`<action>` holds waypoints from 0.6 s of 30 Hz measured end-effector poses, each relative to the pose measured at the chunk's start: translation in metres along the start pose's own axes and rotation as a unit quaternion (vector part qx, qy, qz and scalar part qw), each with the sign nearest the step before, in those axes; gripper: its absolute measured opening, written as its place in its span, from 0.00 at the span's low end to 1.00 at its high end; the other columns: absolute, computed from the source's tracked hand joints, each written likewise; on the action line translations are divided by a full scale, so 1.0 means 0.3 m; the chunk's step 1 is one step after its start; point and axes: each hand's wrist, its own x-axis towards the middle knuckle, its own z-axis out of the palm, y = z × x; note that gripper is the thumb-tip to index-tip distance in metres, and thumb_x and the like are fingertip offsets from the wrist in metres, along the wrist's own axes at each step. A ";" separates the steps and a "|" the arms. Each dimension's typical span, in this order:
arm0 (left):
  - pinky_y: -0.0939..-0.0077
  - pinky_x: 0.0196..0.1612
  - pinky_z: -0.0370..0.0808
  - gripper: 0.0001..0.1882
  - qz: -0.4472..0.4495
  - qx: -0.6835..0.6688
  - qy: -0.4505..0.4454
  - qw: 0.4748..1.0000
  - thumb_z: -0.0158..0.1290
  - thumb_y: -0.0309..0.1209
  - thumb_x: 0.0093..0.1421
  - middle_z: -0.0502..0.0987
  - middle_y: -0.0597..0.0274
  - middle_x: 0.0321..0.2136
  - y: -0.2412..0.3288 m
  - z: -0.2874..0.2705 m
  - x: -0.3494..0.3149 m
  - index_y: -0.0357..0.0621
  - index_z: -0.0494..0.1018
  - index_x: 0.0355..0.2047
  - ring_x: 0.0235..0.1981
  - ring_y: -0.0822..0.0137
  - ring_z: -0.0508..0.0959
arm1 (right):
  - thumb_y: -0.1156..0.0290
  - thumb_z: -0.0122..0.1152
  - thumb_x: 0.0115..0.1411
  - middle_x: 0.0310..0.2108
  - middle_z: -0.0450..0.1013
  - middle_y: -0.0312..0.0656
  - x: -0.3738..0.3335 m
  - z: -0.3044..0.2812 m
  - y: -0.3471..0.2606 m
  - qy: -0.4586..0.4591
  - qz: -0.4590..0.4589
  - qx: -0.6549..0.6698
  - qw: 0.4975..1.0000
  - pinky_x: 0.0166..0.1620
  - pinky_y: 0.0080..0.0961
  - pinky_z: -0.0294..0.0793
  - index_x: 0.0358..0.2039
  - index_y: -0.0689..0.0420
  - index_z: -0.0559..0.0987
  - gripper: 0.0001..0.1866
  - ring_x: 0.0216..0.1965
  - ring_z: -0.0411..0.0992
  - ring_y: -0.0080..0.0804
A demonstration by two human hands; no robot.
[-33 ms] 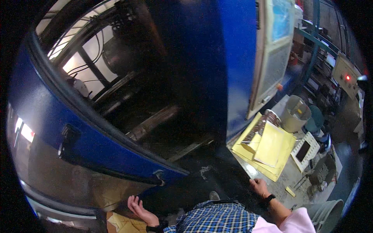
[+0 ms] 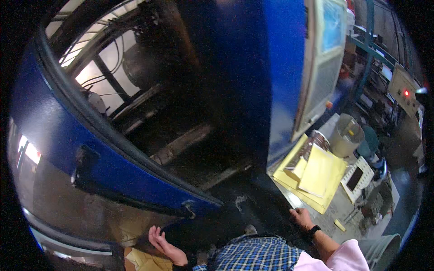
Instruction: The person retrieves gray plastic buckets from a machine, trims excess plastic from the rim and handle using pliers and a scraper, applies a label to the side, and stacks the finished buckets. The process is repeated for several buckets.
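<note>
My left hand (image 2: pixel 165 246) is held palm up at the lower left, its fingers loosely spread and nothing in them. It is nearest to the lower edge of a blue machine door (image 2: pixel 135 167) and above a box with yellow lining (image 2: pixel 151 260). At the near left corner of a worn metal bench (image 2: pixel 323 217), my right hand (image 2: pixel 304 218) has its fingers curled in. Whether it grips the edge or a small object is hidden. Beyond it on the bench lie yellow sheets (image 2: pixel 322 170) and a brown-and-white patterned roll (image 2: pixel 299 165).
The machine's dark opening (image 2: pixel 203 158) has metal bars inside. A control panel (image 2: pixel 323 77) rises behind the bench. The bench also holds a grey cup (image 2: pixel 347 141), a white perforated plate (image 2: pixel 363 168) and a small yellow block (image 2: pixel 339 225). A grey bucket (image 2: pixel 384 250) stands at lower right.
The view has shifted slightly, so the machine and bench sit a little further right and down. Both hands keep about the same pose.
</note>
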 end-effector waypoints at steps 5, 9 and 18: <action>0.60 0.58 0.55 0.34 0.169 0.006 -0.007 0.986 0.53 0.33 0.56 0.54 0.47 0.58 0.105 0.192 0.118 0.33 0.50 0.58 0.56 0.55 0.59 | 0.54 0.55 0.59 0.13 0.65 0.43 0.186 0.201 -0.327 -0.089 -0.150 -0.081 0.981 0.25 0.31 0.65 0.18 0.63 0.73 0.24 0.17 0.62 0.28; 0.58 0.60 0.52 0.34 0.215 0.129 0.062 0.966 0.54 0.25 0.53 0.61 0.42 0.53 0.084 0.344 0.207 0.28 0.51 0.57 0.53 0.51 0.63 | 0.55 0.56 0.57 0.21 0.70 0.53 0.289 0.352 -0.631 -0.180 -0.262 -0.064 0.946 0.31 0.37 0.70 0.29 0.62 0.77 0.19 0.28 0.73 0.48; 0.60 0.51 0.64 0.22 0.295 0.246 0.091 0.919 0.55 0.27 0.48 0.69 0.45 0.42 0.126 0.319 0.221 0.33 0.68 0.45 0.43 0.51 0.69 | 0.69 0.55 0.56 0.46 0.65 0.54 0.279 0.522 -1.061 -0.397 -0.526 -0.074 0.748 0.52 0.39 0.64 0.61 0.58 0.53 0.34 0.49 0.63 0.51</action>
